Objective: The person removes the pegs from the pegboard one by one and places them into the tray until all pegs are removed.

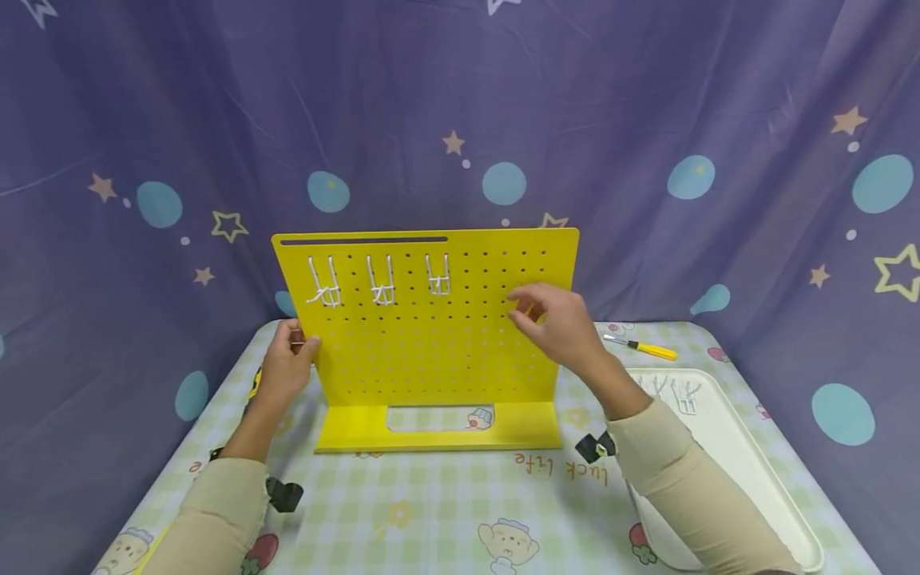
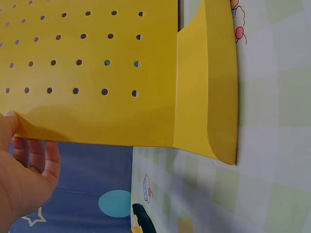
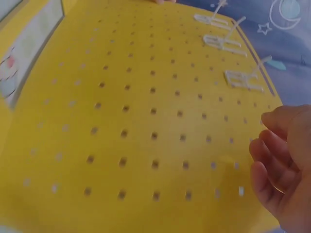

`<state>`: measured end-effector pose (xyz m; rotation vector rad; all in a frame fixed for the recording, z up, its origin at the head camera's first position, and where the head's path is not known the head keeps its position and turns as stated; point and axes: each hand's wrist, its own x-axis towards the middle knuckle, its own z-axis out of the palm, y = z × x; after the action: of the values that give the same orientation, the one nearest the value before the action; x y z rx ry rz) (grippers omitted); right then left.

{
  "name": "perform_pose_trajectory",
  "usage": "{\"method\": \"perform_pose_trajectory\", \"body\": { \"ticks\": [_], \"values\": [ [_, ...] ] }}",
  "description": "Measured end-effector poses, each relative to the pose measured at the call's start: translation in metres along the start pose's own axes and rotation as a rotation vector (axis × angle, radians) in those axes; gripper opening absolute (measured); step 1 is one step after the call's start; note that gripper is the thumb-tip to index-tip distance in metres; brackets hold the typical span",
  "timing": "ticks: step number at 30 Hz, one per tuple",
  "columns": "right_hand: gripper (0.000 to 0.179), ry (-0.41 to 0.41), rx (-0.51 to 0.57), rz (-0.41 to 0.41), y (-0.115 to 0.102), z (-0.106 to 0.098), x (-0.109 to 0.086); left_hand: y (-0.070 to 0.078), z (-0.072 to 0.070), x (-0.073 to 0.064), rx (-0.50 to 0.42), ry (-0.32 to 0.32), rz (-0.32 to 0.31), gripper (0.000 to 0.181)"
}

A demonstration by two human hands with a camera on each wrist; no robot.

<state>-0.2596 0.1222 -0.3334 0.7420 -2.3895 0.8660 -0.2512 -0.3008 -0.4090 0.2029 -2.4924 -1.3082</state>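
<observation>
Left hand (image 1: pixel 285 369) pinches smooth, perforated yellow board (image 1: pixel 431 349); right hand (image 1: pixel 564 326) loosely curved, narrowly parted; bent white-wire hooks (image 1: pixel 383 291) hang alongside.

The back and both sides are closed in by a purple-blue curtain (image 1: pixel 611 88), hung with soft folds and creases. It is printed with light-blue ovals (image 1: pixel 505 184), peach stars (image 1: pixel 850 120), yellow-outlined stars (image 1: pixel 900 274) and small white dots (image 1: pixel 853 147). The tabletop (image 1: pixel 345 527) is covered by a tablecloth (image 1: pixel 431 487) checked in pale green and white, decorated with bears (image 1: pixel 509 541) in blue caps, strawberries (image 1: pixel 642 543) and yellow-orange flowers (image 1: pixel 400 513); reddish lettering (image 1: pixel 561 467) is seen upside down. The far corners are rounded. The space is fairly evenly lit, and soft shadows are cast on the tablecloth.
</observation>
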Motion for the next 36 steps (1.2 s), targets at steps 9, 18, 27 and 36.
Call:
{"method": "perform_pose_trajectory", "body": {
  "ticks": [9,18,27,36],
  "values": [
    [0.021,0.045,-0.083,-0.031,-0.026,0.028,0.031,0.003,-0.001,0.0,0.0,0.002,-0.013,0.033],
    [0.022,0.075,-0.112,-0.114,-0.049,0.051,0.05,0.003,0.0,0.001,-0.001,-0.002,-0.014,0.033],
    [0.017,0.062,-0.117,-0.054,-0.058,0.06,0.059,0.002,0.0,0.0,0.0,-0.013,-0.02,0.034],
    [0.012,0.121,-0.125,0.01,-0.062,0.066,0.062,0.004,-0.001,-0.002,0.0,-0.015,-0.034,0.035]
  ]
}}
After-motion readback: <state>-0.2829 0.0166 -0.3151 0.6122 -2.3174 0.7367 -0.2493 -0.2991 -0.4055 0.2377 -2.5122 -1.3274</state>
